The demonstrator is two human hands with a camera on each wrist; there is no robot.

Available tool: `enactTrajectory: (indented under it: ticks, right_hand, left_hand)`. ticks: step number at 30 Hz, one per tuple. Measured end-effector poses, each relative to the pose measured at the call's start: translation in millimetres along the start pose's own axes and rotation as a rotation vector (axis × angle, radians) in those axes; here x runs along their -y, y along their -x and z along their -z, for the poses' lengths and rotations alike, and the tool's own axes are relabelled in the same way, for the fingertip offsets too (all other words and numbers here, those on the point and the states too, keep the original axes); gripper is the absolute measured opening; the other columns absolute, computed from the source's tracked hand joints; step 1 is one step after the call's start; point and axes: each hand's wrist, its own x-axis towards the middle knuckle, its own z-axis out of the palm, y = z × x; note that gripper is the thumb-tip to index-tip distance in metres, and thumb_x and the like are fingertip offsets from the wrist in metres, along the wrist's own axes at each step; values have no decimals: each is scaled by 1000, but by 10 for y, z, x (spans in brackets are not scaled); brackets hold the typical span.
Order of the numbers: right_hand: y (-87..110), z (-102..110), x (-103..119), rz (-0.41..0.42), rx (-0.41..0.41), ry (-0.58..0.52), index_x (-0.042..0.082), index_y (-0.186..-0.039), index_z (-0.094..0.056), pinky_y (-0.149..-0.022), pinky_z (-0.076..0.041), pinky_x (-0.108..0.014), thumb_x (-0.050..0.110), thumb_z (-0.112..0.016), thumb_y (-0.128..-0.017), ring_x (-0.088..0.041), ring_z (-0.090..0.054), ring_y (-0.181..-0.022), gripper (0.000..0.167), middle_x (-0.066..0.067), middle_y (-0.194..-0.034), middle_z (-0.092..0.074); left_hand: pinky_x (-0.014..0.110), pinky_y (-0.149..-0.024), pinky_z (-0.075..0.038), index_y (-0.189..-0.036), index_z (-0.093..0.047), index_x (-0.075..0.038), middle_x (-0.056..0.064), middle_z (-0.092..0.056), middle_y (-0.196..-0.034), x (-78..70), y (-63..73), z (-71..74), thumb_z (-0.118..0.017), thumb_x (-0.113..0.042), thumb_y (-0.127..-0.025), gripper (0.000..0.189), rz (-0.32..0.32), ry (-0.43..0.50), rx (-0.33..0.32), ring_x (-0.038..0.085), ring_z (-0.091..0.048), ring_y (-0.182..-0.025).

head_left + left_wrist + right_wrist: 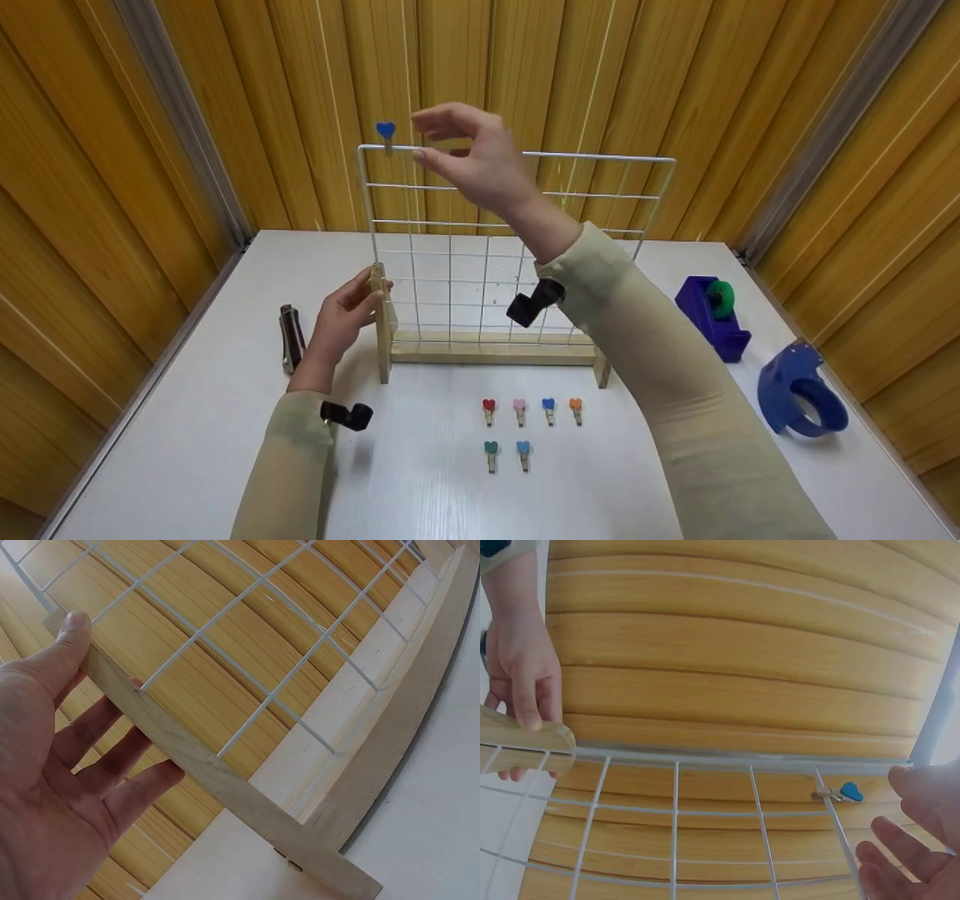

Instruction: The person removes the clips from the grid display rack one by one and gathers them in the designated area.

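Observation:
A white wire grid [450, 223] stands upright in a wooden stand [487, 354]. My left hand [337, 322] holds the stand's left post [142, 712], thumb on one side and fingers on the other. On the grid's top wire, near the left corner, a blue heart clothespin [385, 130] is clipped. Just right of it my right hand [480, 154] hovers with thumb and fingers apart, holding nothing; the right wrist view also shows this clothespin [850, 792] apart from the fingers.
In front of the stand lie several small heart clothespins in two rows, among them a red one [489, 405] and a green one [491, 448]. A stapler [291, 337] lies at left. To the right are a purple tape dispenser [709, 322] and a blue one [795, 390].

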Motion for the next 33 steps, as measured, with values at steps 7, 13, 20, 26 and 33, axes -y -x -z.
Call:
enactTrajectory:
  ticks: [7,13,20,26,33]
  right_hand:
    - [-285,-110,30,-50,27,58,5,-126,-69,-101,-52,-21,13,-76,-94,-16,-66,-114,33,-8,-128,-72]
    - [-419,-201,30,-145,55,57,4,-123,-71,-94,-56,-20,13,-75,-95,-14,-72,-104,29,-9,-119,-76]
    - [-426,-284,33,-214,18,71,4,-110,-78,-90,-58,-21,15,-74,-96,-13,-74,-98,19,-8,-111,-79]
    - [-393,-330,20,-183,-40,79,3,-106,-78,-82,-56,-20,14,-74,-95,-16,-72,-91,16,-10,-106,-79]
    - [-365,-338,8,-153,-87,52,1,-104,-78,-78,-56,-20,11,-75,-94,-17,-73,-87,14,-11,-102,-79]
  left_hand:
    - [35,-102,-59,-157,-43,-22,12,-63,-146,9,-8,-2,-66,-31,-102,61,-7,0,-7,18,-60,-129]
    - [35,-102,-59,-158,-43,-21,13,-62,-146,15,-10,-10,-65,-28,-102,60,-7,12,-9,22,-59,-132]
    - [32,-100,-59,-158,-43,-22,12,-62,-147,19,-7,15,-66,-29,-102,61,-4,17,-6,20,-60,-131]
    - [34,-100,-59,-157,-45,-22,11,-62,-146,27,-17,14,-66,-30,-101,60,-15,15,-4,21,-60,-131]
    - [34,-100,-59,-157,-45,-21,13,-63,-145,30,-25,6,-65,-29,-102,59,-21,19,-3,18,-61,-129]
